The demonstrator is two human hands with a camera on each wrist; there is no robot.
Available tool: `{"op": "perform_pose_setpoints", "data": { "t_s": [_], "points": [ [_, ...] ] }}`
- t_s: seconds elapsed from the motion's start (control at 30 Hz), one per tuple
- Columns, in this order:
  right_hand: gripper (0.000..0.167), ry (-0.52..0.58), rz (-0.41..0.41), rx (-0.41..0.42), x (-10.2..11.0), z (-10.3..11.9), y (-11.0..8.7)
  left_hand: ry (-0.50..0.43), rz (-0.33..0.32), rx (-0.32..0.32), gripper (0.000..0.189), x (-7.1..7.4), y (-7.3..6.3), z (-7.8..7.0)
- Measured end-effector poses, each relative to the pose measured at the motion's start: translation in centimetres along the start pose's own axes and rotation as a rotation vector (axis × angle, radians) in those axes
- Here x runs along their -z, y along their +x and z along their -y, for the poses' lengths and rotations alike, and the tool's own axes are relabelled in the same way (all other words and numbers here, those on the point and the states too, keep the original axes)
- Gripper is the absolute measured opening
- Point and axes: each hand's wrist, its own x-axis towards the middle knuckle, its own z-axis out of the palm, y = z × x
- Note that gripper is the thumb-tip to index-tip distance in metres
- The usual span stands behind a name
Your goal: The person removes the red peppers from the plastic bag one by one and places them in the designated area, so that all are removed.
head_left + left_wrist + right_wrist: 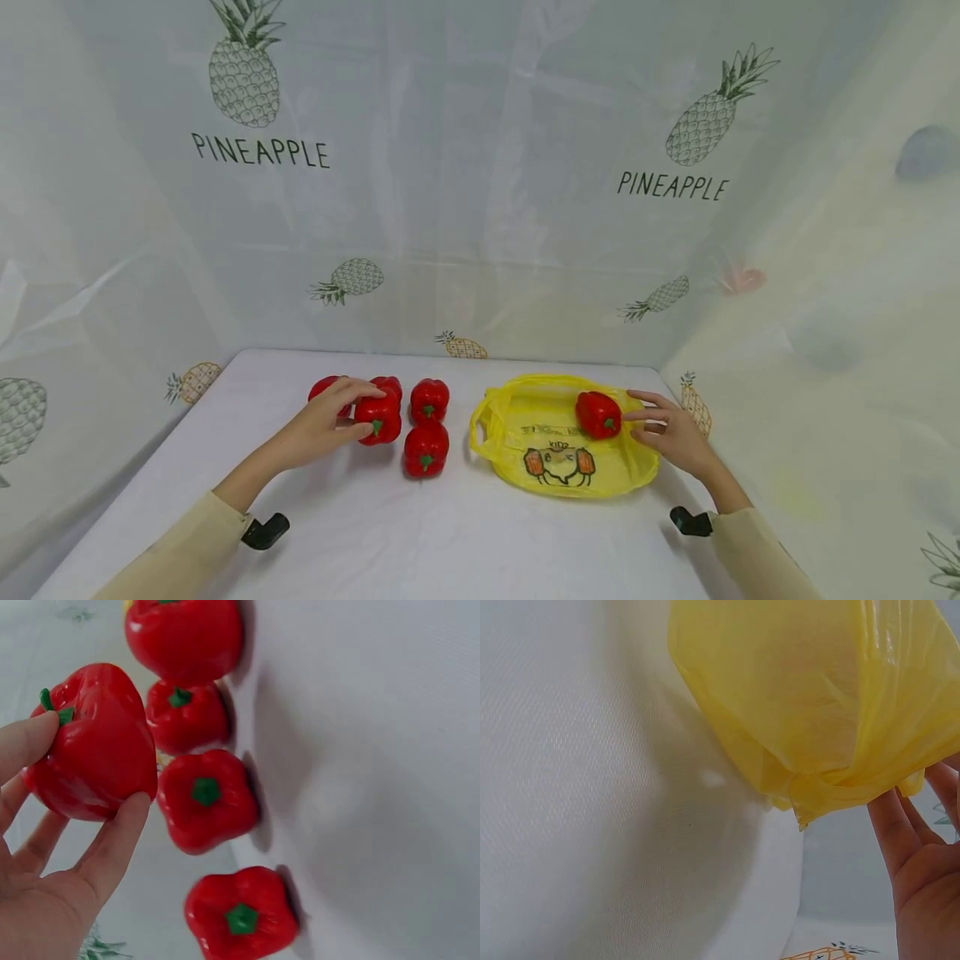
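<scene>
My left hand (326,421) grips a red bell pepper (101,746) with a green stem, thumb near the stem and fingers around its side. Close by stand several more red peppers, among them a front one (426,448) and one behind it (430,400). A yellow plastic bag (517,467) with a cartoon print lies spread to the right. One red pepper (598,415) shows bright within its outline, near the right side. At that side my right hand (675,433) touches the bag with extended fingers, partly hidden behind the yellow film (817,750) in the right wrist view.
A white cloth covers the table (480,550). Behind it hangs a pale curtain (465,208) printed with pineapples, which also closes in both sides. A loop handle (483,425) of the bag points left toward the peppers. Black wrist mounts (266,531) stick out from both sleeves.
</scene>
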Motion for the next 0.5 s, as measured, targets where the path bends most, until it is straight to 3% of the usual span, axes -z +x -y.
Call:
{"op": "perform_pose_setpoints", "data": {
  "t_s": [0.5],
  "points": [
    [0.022,0.01,0.0,-0.008,0.1,0.1,-0.2,-0.005,0.081,0.015,0.052,-1.6,-1.5,2.3]
  ]
}}
